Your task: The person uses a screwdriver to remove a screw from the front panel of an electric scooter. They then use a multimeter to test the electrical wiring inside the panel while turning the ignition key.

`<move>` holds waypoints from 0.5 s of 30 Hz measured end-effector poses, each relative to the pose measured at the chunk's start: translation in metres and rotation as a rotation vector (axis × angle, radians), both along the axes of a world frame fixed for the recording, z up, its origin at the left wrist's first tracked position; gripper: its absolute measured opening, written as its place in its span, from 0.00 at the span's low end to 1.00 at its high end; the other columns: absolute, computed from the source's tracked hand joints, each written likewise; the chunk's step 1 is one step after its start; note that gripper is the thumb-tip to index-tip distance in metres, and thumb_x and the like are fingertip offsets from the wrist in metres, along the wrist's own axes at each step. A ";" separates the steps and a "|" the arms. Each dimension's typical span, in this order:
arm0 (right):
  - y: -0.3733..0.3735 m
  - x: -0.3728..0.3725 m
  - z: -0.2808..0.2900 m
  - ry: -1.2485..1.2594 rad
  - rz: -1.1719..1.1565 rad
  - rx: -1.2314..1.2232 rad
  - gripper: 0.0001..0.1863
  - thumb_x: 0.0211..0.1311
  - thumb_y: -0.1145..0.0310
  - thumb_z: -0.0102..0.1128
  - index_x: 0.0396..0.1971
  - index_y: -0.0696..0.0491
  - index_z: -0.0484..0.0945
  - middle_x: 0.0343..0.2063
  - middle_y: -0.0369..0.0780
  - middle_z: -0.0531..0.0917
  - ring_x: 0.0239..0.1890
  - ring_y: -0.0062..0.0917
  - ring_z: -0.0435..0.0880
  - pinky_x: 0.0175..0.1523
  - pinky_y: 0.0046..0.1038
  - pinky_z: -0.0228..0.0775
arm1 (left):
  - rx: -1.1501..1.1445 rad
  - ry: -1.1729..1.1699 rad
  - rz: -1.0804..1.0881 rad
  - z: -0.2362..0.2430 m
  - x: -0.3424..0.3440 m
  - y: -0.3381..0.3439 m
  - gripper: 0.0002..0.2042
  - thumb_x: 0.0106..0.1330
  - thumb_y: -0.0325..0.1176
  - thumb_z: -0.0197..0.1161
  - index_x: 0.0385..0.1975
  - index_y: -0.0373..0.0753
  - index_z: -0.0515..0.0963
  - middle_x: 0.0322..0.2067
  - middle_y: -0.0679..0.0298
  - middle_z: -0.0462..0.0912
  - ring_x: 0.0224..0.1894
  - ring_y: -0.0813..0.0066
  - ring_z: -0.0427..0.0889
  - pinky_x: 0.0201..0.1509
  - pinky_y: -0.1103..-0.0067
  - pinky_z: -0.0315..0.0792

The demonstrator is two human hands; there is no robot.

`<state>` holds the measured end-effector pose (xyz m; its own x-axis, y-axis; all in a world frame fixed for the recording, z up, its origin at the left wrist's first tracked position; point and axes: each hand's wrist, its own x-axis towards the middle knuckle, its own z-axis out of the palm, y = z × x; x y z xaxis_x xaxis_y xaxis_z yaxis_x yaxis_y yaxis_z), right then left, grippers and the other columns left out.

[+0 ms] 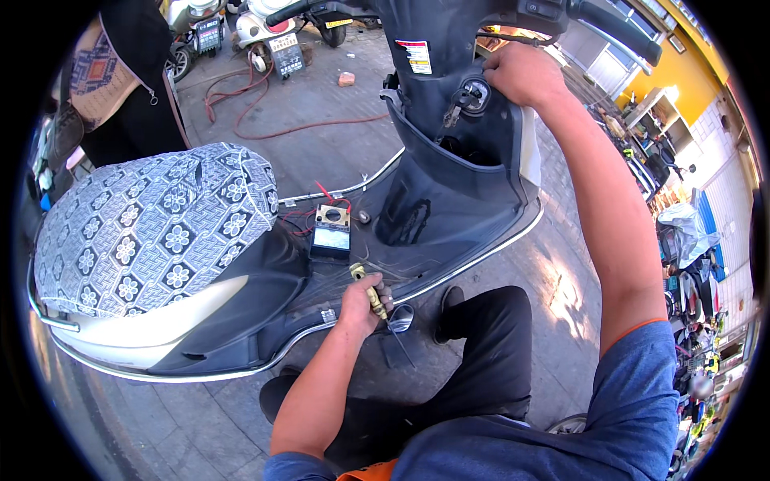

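The left hand [362, 302] is fisted around a yellow-handled screwdriver [369, 290], likely light, rigid, best gripped mid-handle, while the right hand [521, 74] clasps the scooter's front panel [449, 120].

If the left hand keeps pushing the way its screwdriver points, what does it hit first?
Probably the small meter box on the scooter's footboard. The left hand aims the yellow-handled screwdriver up and slightly left, towards it; depth is unclear.
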<state>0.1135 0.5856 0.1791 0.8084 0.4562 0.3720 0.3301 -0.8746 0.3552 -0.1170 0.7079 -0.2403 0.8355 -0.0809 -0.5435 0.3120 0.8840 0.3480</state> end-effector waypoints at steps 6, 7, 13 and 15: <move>0.003 0.004 -0.003 -0.019 0.006 0.044 0.12 0.65 0.59 0.67 0.44 0.42 0.93 0.42 0.44 0.92 0.48 0.42 0.91 0.57 0.42 0.82 | 0.054 0.019 -0.005 0.000 -0.003 -0.002 0.10 0.73 0.37 0.66 0.30 0.41 0.76 0.25 0.60 0.81 0.27 0.67 0.80 0.34 0.69 0.77; 0.002 0.005 -0.004 -0.023 0.028 0.035 0.13 0.64 0.61 0.65 0.46 0.41 0.93 0.44 0.43 0.92 0.49 0.41 0.91 0.58 0.42 0.83 | 0.051 0.013 -0.005 -0.001 -0.003 -0.003 0.10 0.73 0.37 0.66 0.30 0.41 0.76 0.25 0.60 0.81 0.27 0.67 0.80 0.34 0.69 0.77; 0.004 0.020 -0.004 0.015 0.019 0.040 0.17 0.60 0.73 0.61 0.47 0.50 0.91 0.48 0.50 0.91 0.52 0.48 0.91 0.56 0.48 0.84 | 0.059 0.003 -0.010 -0.004 -0.001 -0.004 0.10 0.73 0.38 0.66 0.31 0.42 0.77 0.26 0.61 0.81 0.27 0.68 0.79 0.34 0.69 0.78; 0.009 0.025 -0.005 -0.007 0.038 0.015 0.16 0.55 0.79 0.61 0.43 0.57 0.91 0.45 0.54 0.91 0.51 0.52 0.91 0.53 0.48 0.85 | 0.055 -0.001 -0.006 -0.005 -0.001 -0.004 0.10 0.73 0.39 0.66 0.31 0.43 0.77 0.27 0.63 0.81 0.27 0.70 0.79 0.34 0.70 0.77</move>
